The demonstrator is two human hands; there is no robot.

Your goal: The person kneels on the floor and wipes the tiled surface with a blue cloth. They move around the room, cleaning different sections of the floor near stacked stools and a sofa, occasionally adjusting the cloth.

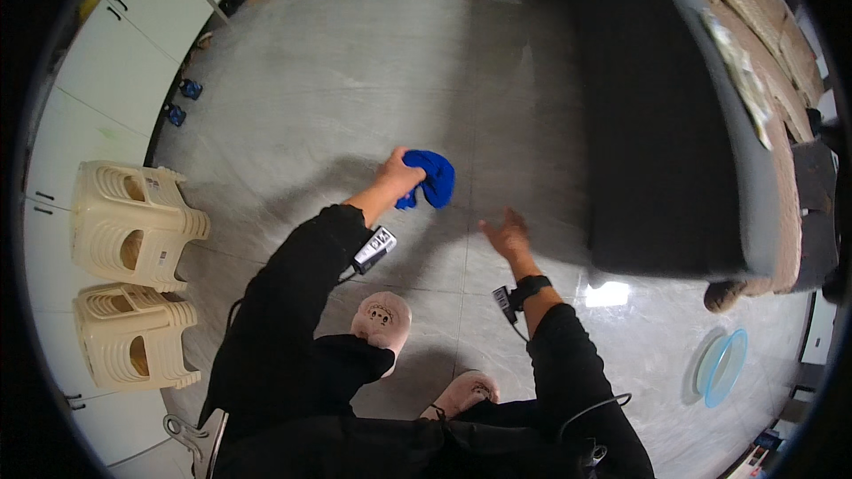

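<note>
A bunched blue cloth (pixel 437 178) hangs from my left hand (pixel 399 175), whose thumb and fingers pinch its left side above the grey tiled floor (pixel 319 113). To the right and a little lower, my right hand (pixel 509 234) is apart from the cloth, fingers spread, holding nothing. Both forearms reach forward in black sleeves, each with a small device strapped near the wrist. Below them my feet show in pink slippers (pixel 383 319).
Stacked cream plastic stools (pixel 170 213) stand at the left by white cabinets (pixel 93 106). A dark grey sofa (pixel 665 146) fills the right side. A plastic basin (pixel 722 367) with a blue rim lies at the lower right. Small blue shoes (pixel 191 88) sit at the cabinets' foot.
</note>
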